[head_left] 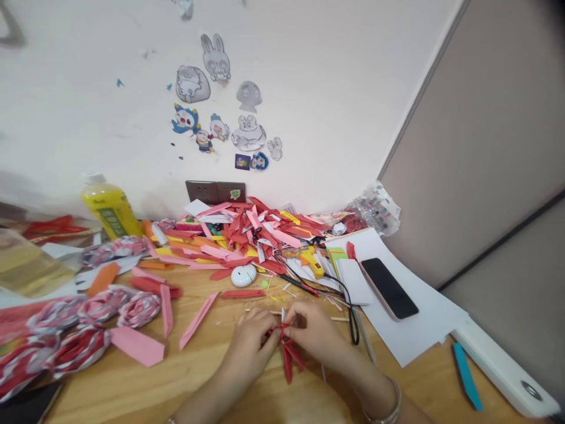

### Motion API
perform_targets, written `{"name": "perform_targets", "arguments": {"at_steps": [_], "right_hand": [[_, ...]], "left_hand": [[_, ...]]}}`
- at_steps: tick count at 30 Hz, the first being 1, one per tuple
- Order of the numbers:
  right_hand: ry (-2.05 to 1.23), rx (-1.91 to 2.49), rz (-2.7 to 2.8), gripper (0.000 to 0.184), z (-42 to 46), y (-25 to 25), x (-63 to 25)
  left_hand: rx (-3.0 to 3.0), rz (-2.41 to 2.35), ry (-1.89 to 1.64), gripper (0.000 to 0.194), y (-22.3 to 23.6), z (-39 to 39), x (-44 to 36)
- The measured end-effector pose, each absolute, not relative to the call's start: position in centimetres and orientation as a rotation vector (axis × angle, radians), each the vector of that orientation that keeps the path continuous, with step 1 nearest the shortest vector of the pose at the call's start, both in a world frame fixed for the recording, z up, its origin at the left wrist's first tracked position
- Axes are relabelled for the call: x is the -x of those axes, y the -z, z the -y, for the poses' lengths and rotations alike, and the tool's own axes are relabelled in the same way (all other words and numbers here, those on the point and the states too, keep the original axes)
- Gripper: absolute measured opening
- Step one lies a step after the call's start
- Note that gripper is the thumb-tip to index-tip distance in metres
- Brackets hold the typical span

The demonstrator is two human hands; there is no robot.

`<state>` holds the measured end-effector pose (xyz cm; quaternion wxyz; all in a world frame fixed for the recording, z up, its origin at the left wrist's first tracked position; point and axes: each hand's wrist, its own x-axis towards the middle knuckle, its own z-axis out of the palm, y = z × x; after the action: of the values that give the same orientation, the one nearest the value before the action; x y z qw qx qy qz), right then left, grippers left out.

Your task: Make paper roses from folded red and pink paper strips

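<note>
Near the front of the wooden table [207, 377], my left hand [253, 337] and my right hand [309, 330] meet with fingertips pinched together. Between them is a folded red paper piece [289, 360], whose pointed strips hang below the fingers. A small white tip [283, 315] sticks up above the pinch. Both hands are closed on this paper, and the fingers hide its middle. Just beyond the hands lie a thin wooden stick [339, 319], a red folded strip [242, 294] and a white earbud case [243, 275].
A heap of red, pink and yellow folded paper strips [247, 235] lies along the wall. A yellow glue gun [312, 262] with a black cable is at its right. A phone [389, 288] rests on white paper [397, 341]. A yellow bottle [110, 209] stands at the left.
</note>
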<state>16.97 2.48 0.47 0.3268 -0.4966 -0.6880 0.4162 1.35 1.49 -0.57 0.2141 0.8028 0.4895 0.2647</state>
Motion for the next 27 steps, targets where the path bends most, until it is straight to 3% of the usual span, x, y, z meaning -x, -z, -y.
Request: {"name": "perform_targets", "arguments": {"at_steps": [11, 19, 27], "right_hand": [[-0.605, 1.307, 2.016, 0.020, -1.8, -0.8, -15.9], [-0.855, 1.387, 1.884, 0.014, -2.0, -0.4, -15.8], [-0.647, 1.304, 2.018, 0.017, -2.0, 0.8, -15.8]], "left_hand": [[-2.259, -1.406, -0.722, 0.023, 0.3, -1.1, -1.4], [-2.127, -1.415, -0.796, 0.027, 0.6, -1.3, -1.2], [-2.180, -1.525, -0.868, 0.016, 1.1, -0.8, -2.0]]}}
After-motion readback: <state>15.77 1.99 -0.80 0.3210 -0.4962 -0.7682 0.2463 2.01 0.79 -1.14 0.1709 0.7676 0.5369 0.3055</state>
